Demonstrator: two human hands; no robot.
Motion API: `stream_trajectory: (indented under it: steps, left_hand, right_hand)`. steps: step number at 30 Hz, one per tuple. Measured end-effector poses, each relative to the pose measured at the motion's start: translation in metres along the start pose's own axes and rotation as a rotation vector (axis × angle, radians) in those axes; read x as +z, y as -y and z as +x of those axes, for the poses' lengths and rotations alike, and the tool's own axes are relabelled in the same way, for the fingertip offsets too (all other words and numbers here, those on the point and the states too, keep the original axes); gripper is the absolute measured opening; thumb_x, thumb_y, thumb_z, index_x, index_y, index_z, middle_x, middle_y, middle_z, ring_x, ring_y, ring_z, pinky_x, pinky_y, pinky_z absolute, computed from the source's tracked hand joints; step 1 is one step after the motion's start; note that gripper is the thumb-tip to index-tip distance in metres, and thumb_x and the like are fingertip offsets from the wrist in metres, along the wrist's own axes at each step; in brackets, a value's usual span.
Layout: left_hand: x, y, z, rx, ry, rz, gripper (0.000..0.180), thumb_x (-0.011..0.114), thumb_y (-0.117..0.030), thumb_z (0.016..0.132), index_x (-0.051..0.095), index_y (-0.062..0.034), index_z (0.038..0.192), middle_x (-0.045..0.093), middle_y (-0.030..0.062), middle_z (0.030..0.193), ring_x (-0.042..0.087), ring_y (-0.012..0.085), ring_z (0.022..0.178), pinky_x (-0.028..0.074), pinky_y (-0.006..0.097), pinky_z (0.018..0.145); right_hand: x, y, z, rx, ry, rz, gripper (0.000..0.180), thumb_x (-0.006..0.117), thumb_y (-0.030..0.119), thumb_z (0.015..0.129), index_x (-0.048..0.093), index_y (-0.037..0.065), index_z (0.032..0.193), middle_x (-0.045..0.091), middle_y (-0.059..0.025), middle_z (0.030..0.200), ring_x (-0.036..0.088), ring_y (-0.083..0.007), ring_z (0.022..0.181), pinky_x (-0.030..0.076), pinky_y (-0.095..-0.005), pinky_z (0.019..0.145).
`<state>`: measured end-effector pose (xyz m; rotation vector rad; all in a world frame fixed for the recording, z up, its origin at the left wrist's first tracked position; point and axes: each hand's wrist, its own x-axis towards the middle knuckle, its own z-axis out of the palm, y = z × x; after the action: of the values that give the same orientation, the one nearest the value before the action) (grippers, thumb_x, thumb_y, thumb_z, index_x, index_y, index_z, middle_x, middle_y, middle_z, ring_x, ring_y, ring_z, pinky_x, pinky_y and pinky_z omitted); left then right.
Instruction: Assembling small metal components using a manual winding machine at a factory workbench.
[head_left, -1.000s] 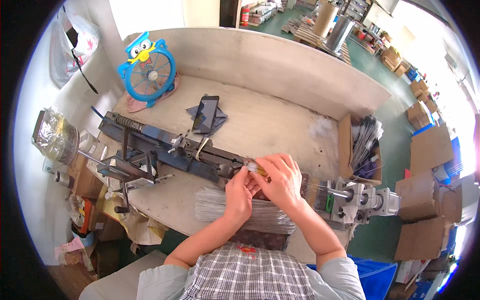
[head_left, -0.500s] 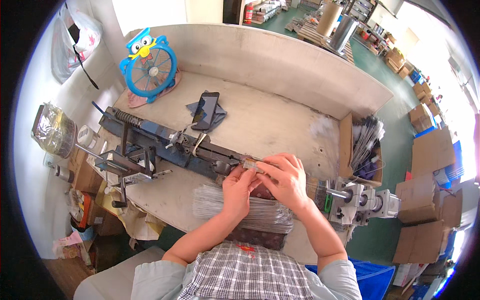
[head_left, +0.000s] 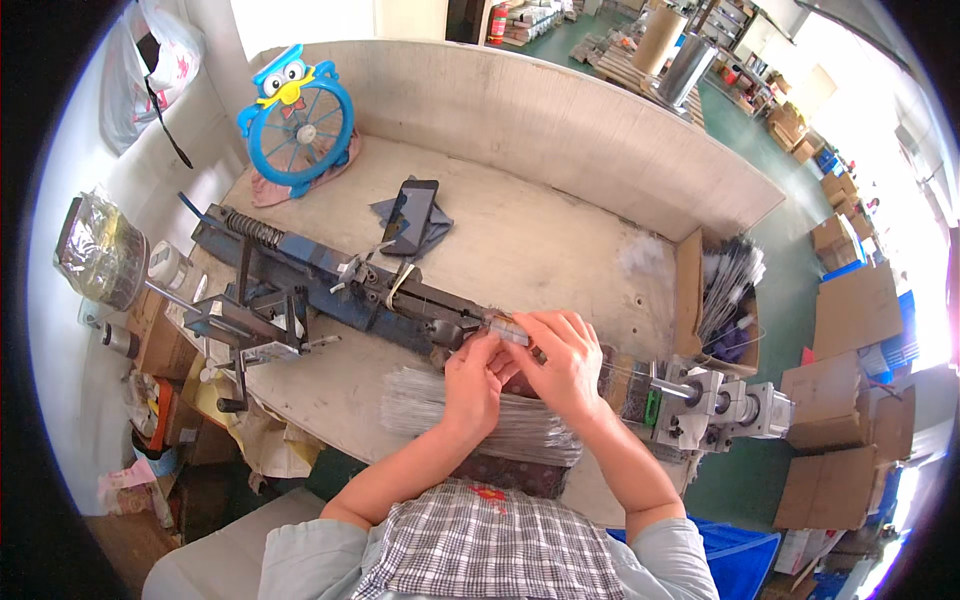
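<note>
Both hands meet at the right-hand end of a long blue-grey metal bench machine (head_left: 325,285). My right hand (head_left: 565,365) is closed, its fingers on a small pale, translucent rectangular piece (head_left: 509,331) at the machine's tip. Close beside it, my left hand (head_left: 472,388) has thumb and fingers pinched together below the piece. Whatever sits between the left fingertips is too small and covered to make out. Beneath both wrists lies a bundle of thin silvery wires (head_left: 425,402), its middle partly hidden by the hands.
A motor-like metal unit with a shaft (head_left: 715,405) stands right of my hands. Behind it, a cardboard box (head_left: 688,290) holds more thin rods. A phone (head_left: 411,218) lies on a dark cloth beyond the machine; a blue fan (head_left: 300,135) stands at the back left.
My right hand has shifted slightly left, and its fingers have curled differently around the pale piece, which shows more now. My left fingers have moved a little. The whole view has tilted slightly.
</note>
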<state>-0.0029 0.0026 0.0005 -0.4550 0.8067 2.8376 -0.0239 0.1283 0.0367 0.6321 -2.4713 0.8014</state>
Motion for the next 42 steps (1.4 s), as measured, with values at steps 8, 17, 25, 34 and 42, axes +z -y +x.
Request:
stream_trajectory:
  steps: [8, 17, 25, 34, 42]
  left_hand:
    - [0.004, 0.003, -0.001, 0.047, 0.01, 0.082, 0.017, 0.051, -0.01, 0.092, 0.057, 0.0, 0.105, 0.063, 0.008, 0.099, 0.063, 0.0149, 0.089, 0.052, 0.031, 0.083]
    - [0.004, 0.004, 0.0, 0.069, 0.042, 0.099, 0.017, 0.051, -0.01, 0.092, 0.057, -0.0014, 0.104, 0.064, 0.0082, 0.1, 0.064, 0.016, 0.09, 0.051, 0.031, 0.081]
    - [0.007, 0.005, -0.002, 0.088, 0.024, 0.12, 0.014, 0.054, -0.008, 0.091, 0.059, -0.0004, 0.101, 0.063, 0.0068, 0.099, 0.062, 0.0128, 0.088, 0.052, 0.028, 0.08]
    - [0.006, 0.005, 0.001, 0.067, 0.004, 0.13, 0.014, 0.056, -0.006, 0.09, 0.058, 0.0012, 0.102, 0.063, 0.0083, 0.1, 0.062, 0.0136, 0.089, 0.051, 0.027, 0.078]
    - [0.008, -0.007, -0.007, -0.031, -0.034, 0.08, 0.054, 0.031, -0.049, 0.098, 0.054, -0.002, 0.112, 0.063, 0.0111, 0.106, 0.061, 0.0218, 0.096, 0.047, 0.035, 0.087]
  right_hand:
    - [-0.006, -0.006, -0.003, -0.058, -0.047, -0.075, 0.023, 0.076, 0.019, 0.065, 0.07, 0.014, 0.086, 0.064, 0.0008, 0.089, 0.06, -0.0199, 0.084, 0.045, -0.0336, 0.072]
    - [-0.01, -0.009, -0.006, -0.077, -0.041, -0.083, 0.021, 0.075, 0.016, 0.066, 0.069, 0.012, 0.085, 0.064, 0.0004, 0.088, 0.06, -0.0201, 0.083, 0.046, -0.0342, 0.071]
    - [-0.007, -0.005, -0.004, -0.083, -0.059, -0.059, 0.02, 0.074, 0.014, 0.065, 0.069, 0.012, 0.085, 0.064, 0.0008, 0.089, 0.06, -0.0193, 0.082, 0.046, -0.0339, 0.07]
    - [-0.021, 0.001, 0.001, -0.09, -0.043, -0.048, 0.023, 0.075, 0.013, 0.064, 0.07, 0.011, 0.086, 0.065, -0.001, 0.089, 0.061, -0.0205, 0.079, 0.047, -0.0327, 0.068]
    - [-0.029, -0.005, -0.009, 0.001, 0.15, -0.117, 0.01, 0.07, 0.014, 0.073, 0.067, 0.008, 0.08, 0.062, -0.0039, 0.077, 0.057, -0.0235, 0.082, 0.043, -0.0361, 0.075]
